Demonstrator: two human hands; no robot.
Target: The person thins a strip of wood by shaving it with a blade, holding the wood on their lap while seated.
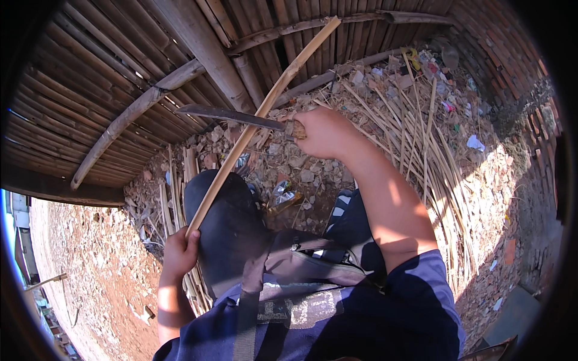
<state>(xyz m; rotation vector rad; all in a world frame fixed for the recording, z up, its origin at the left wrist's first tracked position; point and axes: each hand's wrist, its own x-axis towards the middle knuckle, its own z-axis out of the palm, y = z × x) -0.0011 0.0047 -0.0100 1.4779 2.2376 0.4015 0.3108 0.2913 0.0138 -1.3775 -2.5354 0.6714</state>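
Note:
My left hand is closed round the lower end of a long, pale split-bamboo strip, which slants up and away to the right past my knee. My right hand grips the short handle of a machete. Its dark blade points left and crosses the strip a little past the strip's middle. From this angle I cannot tell whether the edge touches the bamboo or is apart from it.
A wall of bamboo slats with round poles stands ahead and left. Many cut strips lie in a heap at the right, and more strips lie by my left knee. Rubble and litter cover the ground. A brick wall rises far right.

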